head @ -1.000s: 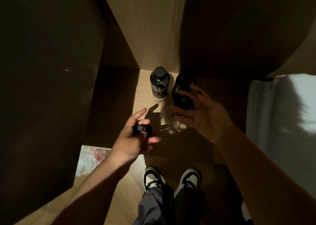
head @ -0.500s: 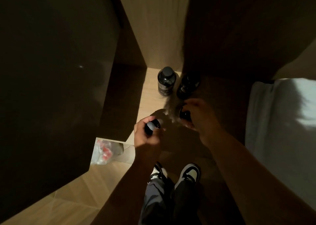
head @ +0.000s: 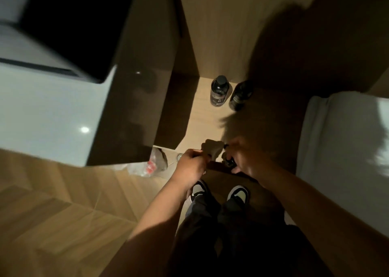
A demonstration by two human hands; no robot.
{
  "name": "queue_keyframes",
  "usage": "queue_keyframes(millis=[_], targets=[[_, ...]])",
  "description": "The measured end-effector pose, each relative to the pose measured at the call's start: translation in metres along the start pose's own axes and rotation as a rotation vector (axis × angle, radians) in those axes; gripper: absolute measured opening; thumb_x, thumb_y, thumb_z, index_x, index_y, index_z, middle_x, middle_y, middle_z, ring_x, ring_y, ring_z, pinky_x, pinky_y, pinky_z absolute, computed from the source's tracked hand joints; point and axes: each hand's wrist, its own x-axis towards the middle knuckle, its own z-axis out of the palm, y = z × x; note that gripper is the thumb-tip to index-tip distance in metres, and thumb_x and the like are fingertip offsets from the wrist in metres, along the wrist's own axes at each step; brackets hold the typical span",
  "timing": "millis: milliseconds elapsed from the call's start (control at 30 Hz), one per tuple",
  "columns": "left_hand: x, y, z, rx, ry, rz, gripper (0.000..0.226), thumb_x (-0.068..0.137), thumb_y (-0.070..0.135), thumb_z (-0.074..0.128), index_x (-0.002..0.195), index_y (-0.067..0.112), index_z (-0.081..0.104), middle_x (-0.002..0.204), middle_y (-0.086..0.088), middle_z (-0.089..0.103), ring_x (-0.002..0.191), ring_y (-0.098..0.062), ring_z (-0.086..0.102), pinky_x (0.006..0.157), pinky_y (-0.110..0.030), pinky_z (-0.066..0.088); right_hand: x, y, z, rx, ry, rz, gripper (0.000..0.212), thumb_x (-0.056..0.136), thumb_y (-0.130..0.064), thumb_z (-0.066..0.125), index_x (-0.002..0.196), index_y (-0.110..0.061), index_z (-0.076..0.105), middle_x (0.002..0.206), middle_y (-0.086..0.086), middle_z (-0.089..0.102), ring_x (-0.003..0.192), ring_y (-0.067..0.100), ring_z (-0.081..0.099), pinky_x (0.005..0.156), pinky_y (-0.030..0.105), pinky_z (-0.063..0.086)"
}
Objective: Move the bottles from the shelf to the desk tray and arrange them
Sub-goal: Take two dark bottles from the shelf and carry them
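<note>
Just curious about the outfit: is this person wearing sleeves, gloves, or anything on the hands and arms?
No gloves or sleeves show: the left hand and right hand are bare, as are both forearms up to the frame edge. No watch or bracelet shows; the light is too dim and blurred to tell about rings.

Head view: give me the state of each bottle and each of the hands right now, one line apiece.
Left shelf bottle: upright on the shelf, capped, untouched.
Right shelf bottle: on the shelf in shadow, beside the first, untouched.
Left hand: closed around a small dark item, too blurred to name.
Right hand: closed on a small dark bottle, near the shelf's front edge.
</note>
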Motion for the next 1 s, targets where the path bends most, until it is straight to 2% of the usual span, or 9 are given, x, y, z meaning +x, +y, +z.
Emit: queue_keyframes(millis=[100,167,233,367,467,600,733,833,1000], targets=[[-0.046,-0.005,-0.010,0.120,-0.010,-0.007,0.024,0.086,-0.003,0.053,0.104,0.009,0.060,0.086,-0.008,0.061,0.067,-0.012,0.055,0.052,-0.017,0.047,-0.031,0.002,0.002,-0.056,-0.034,-0.038,0.023,0.091,-0.008,0.057,0.078,-0.025,0.049,0.088,0.011,0.057,0.082,0.029,0.057,0.077,0.046,0.048],[-0.073,-0.014,-0.018,0.130,-0.015,0.000,0.025,0.084,-0.005,0.057,0.102,0.012,0.059,0.096,-0.009,0.062,0.080,-0.018,0.061,0.077,-0.032,0.057,-0.052,0.001,-0.001,-0.087,-0.041,-0.079,0.020,0.089,-0.006,0.058,0.079,-0.022,0.051,0.084,0.007,0.057,0.080,0.026,0.056,0.073,0.040,0.046],[-0.097,-0.023,-0.021,0.148,0.008,0.031,0.024,0.083,-0.005,0.060,0.094,0.017,0.060,0.101,-0.013,0.063,0.086,-0.026,0.065,0.084,-0.041,0.055,-0.070,0.001,-0.006,-0.157,-0.056,-0.147,0.008,0.088,-0.006,0.060,0.091,-0.013,0.056,0.082,0.002,0.056,0.082,0.022,0.057,0.075,0.038,0.048],[-0.134,-0.041,-0.018,0.020,0.168,0.047,0.024,0.080,-0.009,0.058,0.085,0.014,0.062,0.086,-0.009,0.061,0.068,-0.026,0.056,0.066,-0.035,0.048,-0.104,-0.003,-0.009,-0.345,-0.083,-0.243,0.009,0.087,-0.011,0.061,0.096,-0.013,0.060,0.086,0.006,0.062,0.076,0.023,0.064,0.062,0.023,0.049],[-0.163,-0.046,-0.017,-0.155,0.234,0.036,0.019,0.081,-0.006,0.061,0.087,0.012,0.061,0.084,-0.016,0.060,0.074,-0.025,0.053,0.065,-0.032,0.043,-0.128,-0.008,-0.003,-0.443,-0.185,-0.236,0.007,0.089,-0.014,0.057,0.087,-0.020,0.055,0.088,0.004,0.060,0.077,0.022,0.061,0.074,0.033,0.052],[-0.206,-0.050,-0.030,-0.382,0.280,0.014,0.019,0.083,-0.004,0.059,0.096,0.009,0.059,0.071,-0.010,0.057,0.057,-0.019,0.052,0.035,-0.013,0.032,-0.163,-0.018,0.013,-0.522,-0.280,-0.308,0.012,0.085,-0.011,0.057,0.081,-0.021,0.053,0.081,-0.003,0.054,0.079,0.021,0.057,0.085,0.039,0.052],[-0.241,-0.060,-0.054,-0.637,0.290,-0.023,0.010,0.086,0.004,0.057,0.083,0.012,0.060,0.059,-0.004,0.051,0.047,-0.011,0.049,0.037,-0.014,0.034,-0.191,-0.028,0.040,-0.528,-0.364,-0.300,0.019,0.086,-0.011,0.053,0.105,-0.013,0.054,0.097,0.003,0.058,0.076,0.018,0.058,0.072,0.032,0.053],[-0.259,-0.071,-0.075,-0.705,0.309,-0.045,0.011,0.087,0.009,0.057,0.079,0.017,0.058,0.065,-0.004,0.048,0.052,-0.011,0.047,0.041,-0.015,0.035,-0.209,-0.040,0.070,-0.523,-0.416,-0.316,0.007,0.086,-0.006,0.049,0.088,-0.012,0.049,0.089,0.009,0.052,0.075,0.022,0.052,0.065,0.031,0.050],[-0.277,-0.101,-0.121,-0.669,0.379,-0.028,0.006,0.086,0.016,0.059,0.087,0.016,0.066,0.077,-0.008,0.050,0.062,-0.016,0.045,0.045,-0.017,0.032,-0.225,-0.054,0.141,-0.542,-0.485,-0.314,0.018,0.091,-0.016,0.042,0.075,-0.012,0.049,0.080,0.008,0.051,0.070,0.019,0.050,0.056,0.029,0.049]])
